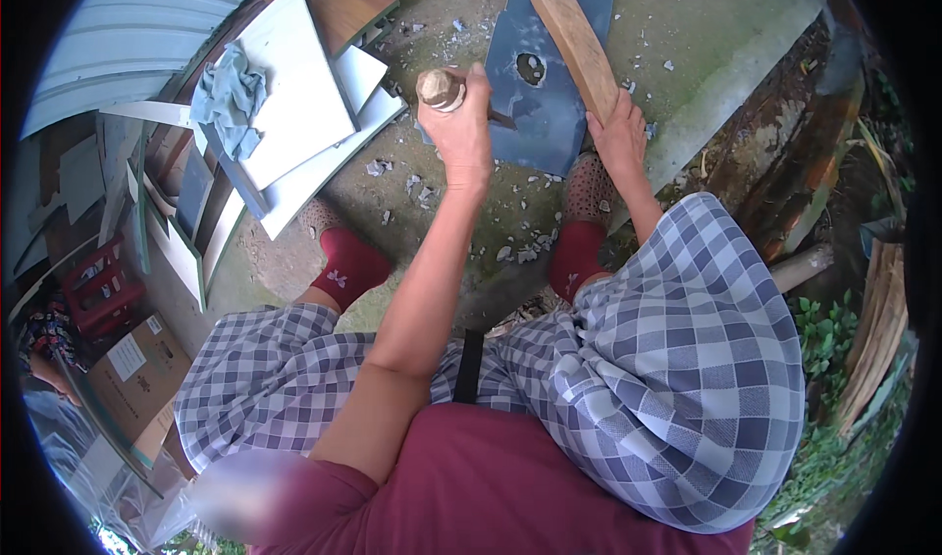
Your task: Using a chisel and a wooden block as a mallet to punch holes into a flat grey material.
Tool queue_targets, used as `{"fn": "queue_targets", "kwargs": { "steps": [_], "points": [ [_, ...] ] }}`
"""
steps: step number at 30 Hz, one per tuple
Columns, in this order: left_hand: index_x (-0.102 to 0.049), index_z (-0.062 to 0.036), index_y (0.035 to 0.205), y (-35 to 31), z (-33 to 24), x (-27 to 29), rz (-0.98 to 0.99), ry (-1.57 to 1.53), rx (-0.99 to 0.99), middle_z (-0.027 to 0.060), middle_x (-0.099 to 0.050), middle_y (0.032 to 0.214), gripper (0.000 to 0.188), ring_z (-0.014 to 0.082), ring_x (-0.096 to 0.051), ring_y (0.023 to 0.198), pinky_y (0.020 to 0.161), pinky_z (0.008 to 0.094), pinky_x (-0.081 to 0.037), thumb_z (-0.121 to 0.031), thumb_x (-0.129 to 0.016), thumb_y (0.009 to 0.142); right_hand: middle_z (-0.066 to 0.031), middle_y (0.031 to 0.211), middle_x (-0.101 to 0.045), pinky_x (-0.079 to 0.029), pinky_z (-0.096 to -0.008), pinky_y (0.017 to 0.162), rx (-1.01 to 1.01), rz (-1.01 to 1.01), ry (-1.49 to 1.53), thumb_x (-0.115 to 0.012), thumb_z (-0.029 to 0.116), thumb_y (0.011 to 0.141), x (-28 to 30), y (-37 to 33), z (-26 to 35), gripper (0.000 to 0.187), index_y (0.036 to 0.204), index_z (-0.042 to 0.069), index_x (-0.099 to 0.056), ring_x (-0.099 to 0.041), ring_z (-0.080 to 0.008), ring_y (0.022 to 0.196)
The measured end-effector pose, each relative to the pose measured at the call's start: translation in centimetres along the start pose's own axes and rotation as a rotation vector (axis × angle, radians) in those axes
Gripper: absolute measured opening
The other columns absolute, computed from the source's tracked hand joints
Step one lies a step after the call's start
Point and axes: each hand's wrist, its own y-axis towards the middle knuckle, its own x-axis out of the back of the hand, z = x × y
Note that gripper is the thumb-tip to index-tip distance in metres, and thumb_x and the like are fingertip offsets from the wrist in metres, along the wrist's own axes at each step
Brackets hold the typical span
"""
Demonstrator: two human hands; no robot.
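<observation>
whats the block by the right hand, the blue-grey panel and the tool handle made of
Block: apparently bare wood, tan with visible grain.
Panel: hard plastic or coated board, unclear; smooth, dull, scuffed surface.
Tool handle: probably unvarnished wood, judging by its pale brown, rough end.

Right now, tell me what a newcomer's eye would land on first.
First, the dark blue board on the ground, with a hole near its middle. Next, the left hand gripping a wooden-handled tool by the board's left edge, and the right hand holding the near end of a wooden block. Then the white boards stacked at left, a crumpled blue-grey cloth on top.
</observation>
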Motion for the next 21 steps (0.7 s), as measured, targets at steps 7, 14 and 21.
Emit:
{"fn": "queue_targets", "kwargs": {
  "steps": [7,14,21],
  "points": [
    [-0.046,-0.0049,0.091,2.1,-0.9,-2.3,-0.078,-0.104,0.080,0.0047,-0.056,0.070,0.025,0.0126,-0.054,0.055,0.053,0.0298,-0.045,-0.015,-0.066,0.081,-0.0253,0.116,-0.049,-0.040,-0.0510,0.091,0.006,-0.005,0.016,-0.067,0.035,0.082,0.2,-0.1,0.0,0.073,0.138,0.007,-0.030,-0.048,-0.0440,0.111],
    [-0.053,-0.0037,0.091,-7.8,-3.0,-1.8,0.517,0.142,-0.646,0.0046,-0.057,0.075,0.030,0.0115,-0.055,0.066,0.064,0.0255,-0.048,-0.004,-0.076,0.073,-0.0254,0.118,-0.048,-0.038,-0.0518,0.094,-0.010,0.029,0.059,-0.066,0.036,0.082,0.5,-0.3,-0.1,0.073,0.138,0.008,-0.029,-0.046,-0.0438,0.113],
    [-0.051,-0.0038,0.089,3.5,-8.3,-3.4,0.370,-0.205,-0.357,0.0057,-0.059,0.067,0.025,0.0119,-0.057,0.063,0.060,0.0252,-0.045,-0.019,-0.070,0.083,-0.0221,0.116,-0.049,-0.040,-0.0527,0.091,-0.009,-0.010,0.018,-0.068,0.035,0.080,0.0,0.0,0.0,0.073,0.137,0.009,-0.030,-0.048,-0.0413,0.111]
  ]
}}
